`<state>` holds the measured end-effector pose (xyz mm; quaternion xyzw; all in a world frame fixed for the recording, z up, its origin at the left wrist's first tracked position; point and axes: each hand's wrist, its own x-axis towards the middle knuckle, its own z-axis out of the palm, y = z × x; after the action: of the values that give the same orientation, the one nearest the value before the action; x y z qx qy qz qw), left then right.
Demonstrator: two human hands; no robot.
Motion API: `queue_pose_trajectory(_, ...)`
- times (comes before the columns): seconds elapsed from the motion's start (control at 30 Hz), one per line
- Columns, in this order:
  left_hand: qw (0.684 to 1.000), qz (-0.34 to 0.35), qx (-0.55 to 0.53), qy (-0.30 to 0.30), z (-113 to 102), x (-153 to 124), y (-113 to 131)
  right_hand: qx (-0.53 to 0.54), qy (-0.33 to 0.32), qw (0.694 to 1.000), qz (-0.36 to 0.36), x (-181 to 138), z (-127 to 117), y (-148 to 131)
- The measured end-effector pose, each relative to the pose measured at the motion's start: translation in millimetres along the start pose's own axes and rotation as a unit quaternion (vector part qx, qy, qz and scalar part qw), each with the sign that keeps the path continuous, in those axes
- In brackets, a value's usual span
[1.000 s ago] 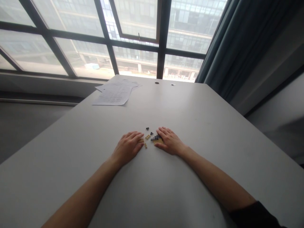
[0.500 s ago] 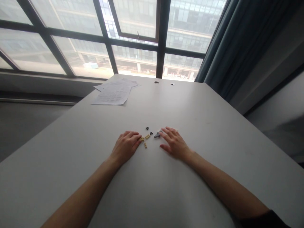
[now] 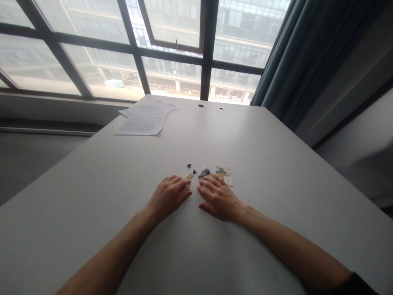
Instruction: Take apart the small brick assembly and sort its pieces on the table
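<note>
"What is where?"

"Tan bricks (image 3: pixel 187 187) touch the left hand (image 3: pixel 168 193), fingers curled; gray bricks (image 3: pixel 202 174) lie just on the far side of the right hand (image 3: pixel 218 200), fingers spread, no hold visible."

"Left gripping?"

"Hidden; cannot tell. Both rest low on the surface (image 3: pixel 196 143), probably keeping small pieces together."

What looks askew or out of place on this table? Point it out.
The papers at the table's far left: they overlap at uneven angles, one corner seemingly jutting past the edge. Nothing looks spilled; the small bricks are too tiny to check for damage.
</note>
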<state>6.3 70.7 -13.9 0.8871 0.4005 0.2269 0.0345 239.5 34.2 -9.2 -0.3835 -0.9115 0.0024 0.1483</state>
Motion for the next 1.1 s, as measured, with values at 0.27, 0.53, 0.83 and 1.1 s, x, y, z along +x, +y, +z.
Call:
queue_pose_trajectory(0.27,1.000,0.014,0.003,0.025,3,-1,-3,-0.009,0.029,0.995,0.092,-16,-1,26)
queue_pose_trajectory(0.53,0.998,0.055,-0.006,0.025,5,-2,-3,0.016,0.083,0.990,0.115,10,5,33)
queue_pose_trajectory(0.83,0.998,0.055,-0.023,0.023,3,-1,-1,-0.005,0.086,0.991,0.098,39,14,29)
queue_pose_trajectory(1.1,0.998,0.053,-0.038,0.023,6,-2,-4,0.007,0.127,0.986,0.108,20,5,31)
